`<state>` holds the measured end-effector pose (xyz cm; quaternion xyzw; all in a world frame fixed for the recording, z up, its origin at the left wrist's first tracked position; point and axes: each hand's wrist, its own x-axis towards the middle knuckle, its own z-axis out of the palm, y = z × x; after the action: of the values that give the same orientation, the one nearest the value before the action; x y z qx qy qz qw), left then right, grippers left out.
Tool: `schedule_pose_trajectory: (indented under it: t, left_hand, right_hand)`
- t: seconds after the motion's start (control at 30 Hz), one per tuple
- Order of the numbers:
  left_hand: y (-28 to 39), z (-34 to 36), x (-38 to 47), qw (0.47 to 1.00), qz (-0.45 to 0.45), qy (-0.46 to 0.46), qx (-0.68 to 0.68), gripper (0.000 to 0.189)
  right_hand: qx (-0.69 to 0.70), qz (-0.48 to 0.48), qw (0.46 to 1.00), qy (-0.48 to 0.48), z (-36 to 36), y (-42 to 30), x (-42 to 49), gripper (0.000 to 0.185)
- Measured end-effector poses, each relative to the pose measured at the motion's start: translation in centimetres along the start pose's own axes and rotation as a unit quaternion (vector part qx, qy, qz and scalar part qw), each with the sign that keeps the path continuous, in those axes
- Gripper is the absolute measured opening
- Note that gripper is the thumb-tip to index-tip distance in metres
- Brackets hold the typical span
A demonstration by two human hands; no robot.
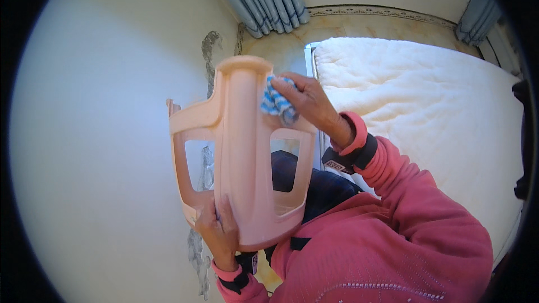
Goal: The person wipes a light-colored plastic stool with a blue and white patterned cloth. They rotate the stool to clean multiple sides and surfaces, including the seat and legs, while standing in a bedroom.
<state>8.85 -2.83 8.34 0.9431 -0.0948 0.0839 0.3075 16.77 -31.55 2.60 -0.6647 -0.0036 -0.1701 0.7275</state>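
Note:
A pink plastic frame (244, 151), with a thick central column and an opening on either side, is held up in front of me; it may be a rack or stool part. My left hand (219, 223) grips its lower left edge, thumb lying over the front of the column. In my right hand (309, 99) is a bunched blue-and-white striped cloth (278, 99). The cloth rests against the frame's upper right part, beside the column. Parts of the frame's far side are hidden.
A white wall (113, 134) with peeling grey patches stands close on the left. To the right is a bed or mattress with a cream cover (412, 105). Blue curtains (269, 4) hang at the back above a tiled floor (358, 25).

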Motion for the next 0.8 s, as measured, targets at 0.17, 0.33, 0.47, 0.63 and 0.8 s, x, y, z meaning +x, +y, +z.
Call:
schedule_pose_trajectory:
  t: [0.17, 0.33, 0.47, 0.63, 0.8]
  left_hand:
    - [-1.9, -0.2, -1.9, 0.999, 0.028, 0.025, 0.023, 0.023]
    - [-3.8, 0.1, -3.5, 0.999, 0.013, 0.052, -0.013, 0.022]
    - [-4.0, -0.5, -5.4, 0.998, -0.035, 0.037, -0.039, 0.02]
    - [-4.1, 0.1, -5.6, 0.997, 0.002, 0.065, -0.037, 0.02]
    - [-4.0, 0.1, -6.1, 0.996, 0.008, 0.083, -0.035, 0.021]
  right_hand:
    - [0.035, 0.011, 0.999, -0.023, 1.0, 0.6, -2.7, 0.029]
    - [-0.121, -0.047, 0.991, 0.031, -0.7, 4.4, -5.0, 0.025]
    - [-0.261, -0.128, 0.952, 0.097, -1.9, 5.9, -6.5, 0.022]
    - [-0.243, -0.002, 0.956, 0.166, -1.2, 5.4, -8.3, 0.027]
    - [-0.098, 0.029, 0.986, 0.133, 1.7, 3.7, -10.8, 0.033]
